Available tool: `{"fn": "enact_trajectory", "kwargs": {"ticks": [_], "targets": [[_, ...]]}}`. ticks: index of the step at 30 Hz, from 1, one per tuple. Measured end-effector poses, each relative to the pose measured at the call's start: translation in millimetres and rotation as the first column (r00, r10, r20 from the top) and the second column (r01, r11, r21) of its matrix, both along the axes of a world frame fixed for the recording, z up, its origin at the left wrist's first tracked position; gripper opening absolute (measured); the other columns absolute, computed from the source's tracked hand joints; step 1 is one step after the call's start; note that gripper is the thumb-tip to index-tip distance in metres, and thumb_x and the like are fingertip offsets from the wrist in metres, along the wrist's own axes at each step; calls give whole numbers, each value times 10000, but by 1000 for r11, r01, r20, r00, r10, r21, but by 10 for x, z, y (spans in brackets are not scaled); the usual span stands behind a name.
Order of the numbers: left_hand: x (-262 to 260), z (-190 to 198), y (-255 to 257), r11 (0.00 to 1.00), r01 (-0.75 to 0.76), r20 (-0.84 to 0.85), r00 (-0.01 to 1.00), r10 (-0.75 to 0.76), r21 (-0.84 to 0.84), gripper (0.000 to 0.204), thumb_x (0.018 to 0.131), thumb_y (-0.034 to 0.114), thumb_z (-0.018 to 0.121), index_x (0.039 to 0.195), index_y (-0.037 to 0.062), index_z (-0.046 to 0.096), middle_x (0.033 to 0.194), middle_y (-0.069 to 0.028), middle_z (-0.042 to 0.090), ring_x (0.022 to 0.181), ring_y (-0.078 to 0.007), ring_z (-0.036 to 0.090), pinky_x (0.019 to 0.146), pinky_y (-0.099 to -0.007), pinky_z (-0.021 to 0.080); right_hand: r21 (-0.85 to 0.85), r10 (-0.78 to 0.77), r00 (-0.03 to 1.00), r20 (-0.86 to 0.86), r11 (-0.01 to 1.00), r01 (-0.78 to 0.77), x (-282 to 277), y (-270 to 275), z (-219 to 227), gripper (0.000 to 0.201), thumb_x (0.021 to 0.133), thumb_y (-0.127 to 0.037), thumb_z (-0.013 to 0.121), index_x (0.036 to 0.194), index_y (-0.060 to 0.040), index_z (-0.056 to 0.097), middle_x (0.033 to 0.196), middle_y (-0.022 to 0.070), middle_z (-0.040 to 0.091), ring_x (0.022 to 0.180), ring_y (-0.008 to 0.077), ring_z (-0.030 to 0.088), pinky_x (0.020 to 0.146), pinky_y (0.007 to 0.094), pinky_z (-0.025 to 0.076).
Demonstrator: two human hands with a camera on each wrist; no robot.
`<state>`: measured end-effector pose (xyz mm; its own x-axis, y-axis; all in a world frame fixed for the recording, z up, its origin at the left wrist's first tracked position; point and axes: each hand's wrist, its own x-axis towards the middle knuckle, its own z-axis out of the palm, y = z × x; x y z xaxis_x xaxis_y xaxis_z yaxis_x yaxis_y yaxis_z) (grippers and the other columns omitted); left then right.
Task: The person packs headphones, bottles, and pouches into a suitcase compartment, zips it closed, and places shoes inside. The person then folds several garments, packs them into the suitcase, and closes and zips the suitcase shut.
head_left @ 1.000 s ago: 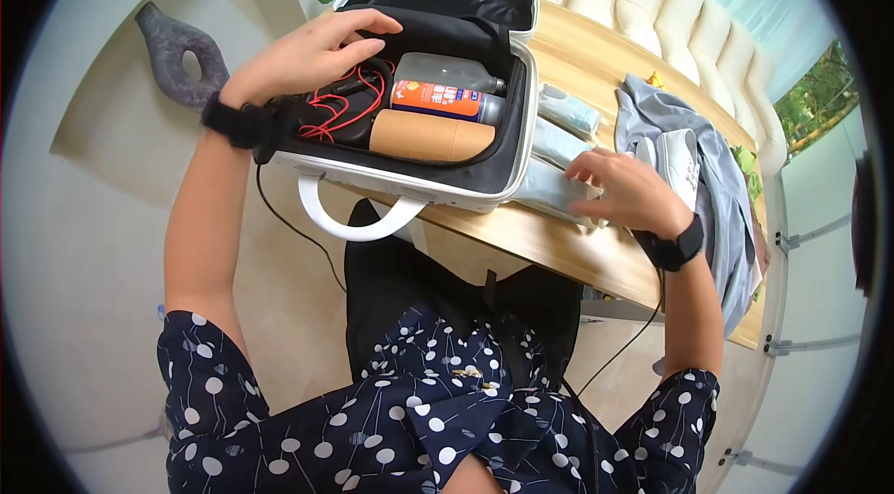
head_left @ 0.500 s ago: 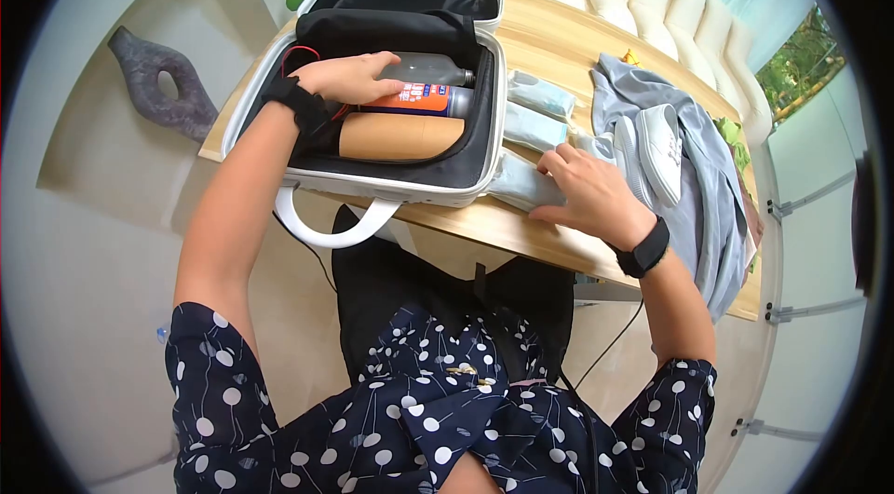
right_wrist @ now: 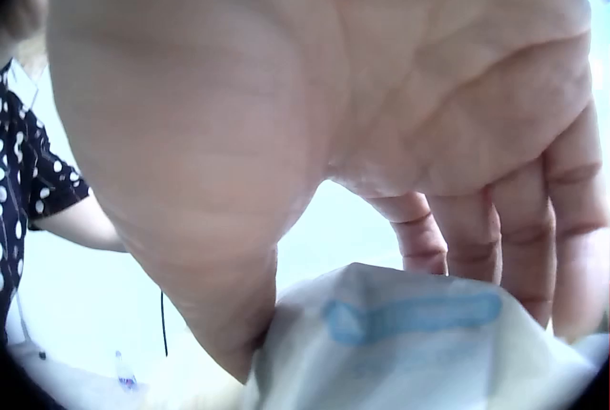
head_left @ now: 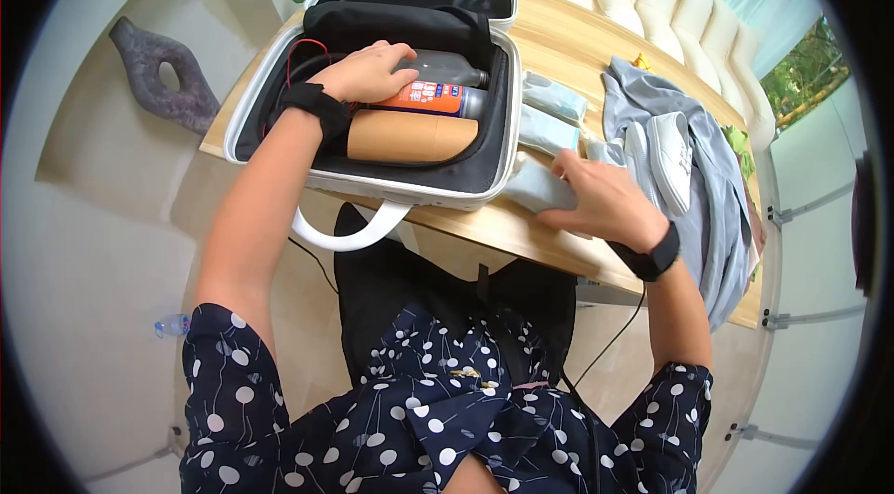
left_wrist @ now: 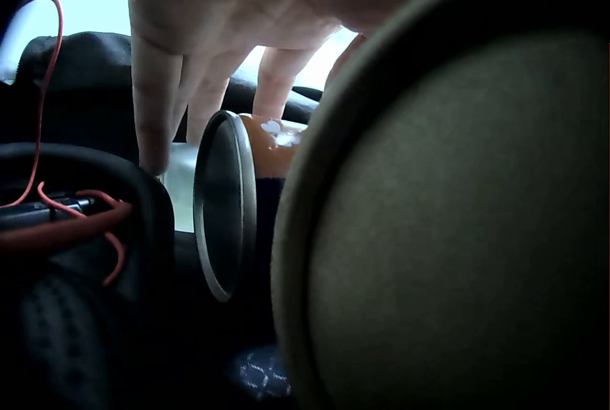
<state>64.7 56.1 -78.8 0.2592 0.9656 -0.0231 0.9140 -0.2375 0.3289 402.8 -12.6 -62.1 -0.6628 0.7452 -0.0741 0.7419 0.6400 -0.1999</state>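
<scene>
A white suitcase (head_left: 513, 121) lies open on the table, its black lining showing. My left hand (head_left: 368, 75) rests over a clear bottle (head_left: 447, 67) and an orange spray can (head_left: 433, 98), fingers reaching down straight. A brown cardboard tube (head_left: 414, 137) lies in front of them; its round end fills much of the left wrist view. To the suitcase's right, my right hand (head_left: 610, 201) grips a soft white packet with blue print (right_wrist: 410, 334), thumb on one side and fingers on the other. Two similar packets (head_left: 548, 128) lie just behind it.
White shoes (head_left: 670, 159) sit on a grey garment (head_left: 712, 135) at the table's right. A red cord (head_left: 298, 52) lies in the suitcase's left part. The white handle (head_left: 363, 231) hangs over the table's front edge. A grey sculpture (head_left: 140, 75) stands in the wall niche.
My left hand has come down from the suitcase's flap onto the bottle and spray can. My right hand has closed round the nearest packet. The head view has shifted slightly.
</scene>
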Motion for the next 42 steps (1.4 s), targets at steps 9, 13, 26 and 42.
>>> {"fn": "enact_trajectory", "kwargs": {"ticks": [9,13,26,42], "targets": [[40,16,-23,1000,-28,-1,1000,28,-3,402,909,321,485,1205,51,513,1204,-190,509,1134,-329,498,971,-375,389,-50,-206,910,-359,978,202,-176,266,563,570,796,-347,591,1232,-28,409,859,240,634,723,349,639,664,386,493],[34,41,-59,1000,-16,-8,1000,16,-10,395,908,322,490,1203,61,517,1186,-193,502,1111,-342,508,960,-373,397,-225,-156,881,-448,973,57,-665,609,466,631,812,-387,573,1308,-42,389,880,207,644,723,302,646,668,362,495],[9,219,-151,956,98,211,977,-39,-277,239,865,285,565,1046,135,603,1130,-110,467,718,-188,582,672,-299,499,-20,13,931,-366,1000,-22,-1351,1321,12,622,770,-335,627,1270,-74,365,873,260,635,790,377,643,734,399,500],[-59,30,-5,959,239,149,965,-217,-151,263,851,270,593,1075,132,575,1383,-190,339,863,-254,624,682,-328,529,274,-105,990,-93,953,127,-1358,1222,114,623,749,-530,620,1024,20,520,859,220,653,828,355,641,709,404,497]]}}
